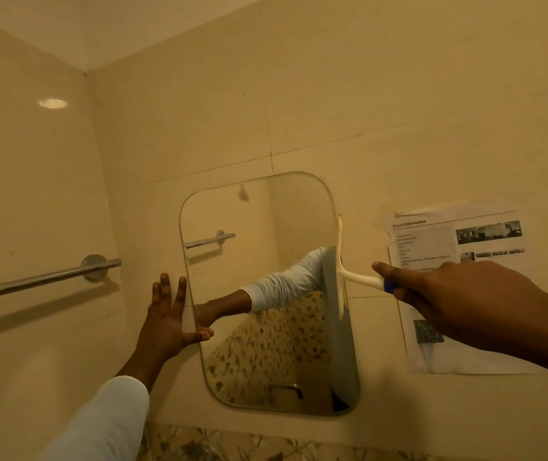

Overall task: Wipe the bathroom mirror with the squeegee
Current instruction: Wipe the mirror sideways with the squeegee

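A frameless mirror [259, 221] with rounded corners hangs on the cream tiled wall. My right hand [459, 301] grips a white squeegee [359, 277] with a blue handle part. Its long blade stands upright along the mirror's right edge, touching the glass. My left hand [166, 317] lies flat against the wall at the mirror's left edge, fingers spread, thumb on the glass. The mirror reflects my left arm in a white sleeve.
A chrome towel bar [43, 277] sticks out from the left wall. A printed paper sheet [459, 241] is stuck to the wall right of the mirror, partly behind my right hand. Patterned tiles [219, 444] run below the mirror.
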Motion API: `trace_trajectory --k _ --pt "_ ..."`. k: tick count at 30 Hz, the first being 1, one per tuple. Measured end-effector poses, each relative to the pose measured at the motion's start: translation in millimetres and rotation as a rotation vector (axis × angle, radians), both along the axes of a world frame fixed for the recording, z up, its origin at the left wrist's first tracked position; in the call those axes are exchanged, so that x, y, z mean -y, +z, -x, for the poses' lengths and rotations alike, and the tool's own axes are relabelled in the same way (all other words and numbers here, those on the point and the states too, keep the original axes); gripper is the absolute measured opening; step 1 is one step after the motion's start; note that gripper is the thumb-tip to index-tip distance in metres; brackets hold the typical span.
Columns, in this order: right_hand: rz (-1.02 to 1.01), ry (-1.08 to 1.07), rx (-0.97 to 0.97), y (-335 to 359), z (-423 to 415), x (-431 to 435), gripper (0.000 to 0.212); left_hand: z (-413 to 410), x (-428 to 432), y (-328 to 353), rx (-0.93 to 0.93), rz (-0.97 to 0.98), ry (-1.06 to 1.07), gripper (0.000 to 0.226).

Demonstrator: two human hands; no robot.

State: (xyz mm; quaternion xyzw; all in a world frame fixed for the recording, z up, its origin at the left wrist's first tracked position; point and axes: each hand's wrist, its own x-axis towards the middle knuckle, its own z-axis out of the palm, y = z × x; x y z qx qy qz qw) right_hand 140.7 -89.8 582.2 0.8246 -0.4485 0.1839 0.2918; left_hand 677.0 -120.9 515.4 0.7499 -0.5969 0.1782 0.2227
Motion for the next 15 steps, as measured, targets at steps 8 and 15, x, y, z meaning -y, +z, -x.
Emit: trace_trajectory --k 8,15 --pt "-0.039 -0.066 0.063 -14 1 -6 0.064 -1 -4 4 0.012 -0.029 -0.007 0.141" --pt "-0.16 0.205 0.031 -36 -83 -13 0.058 -14 -18 18 0.149 0.006 0.029 0.12"
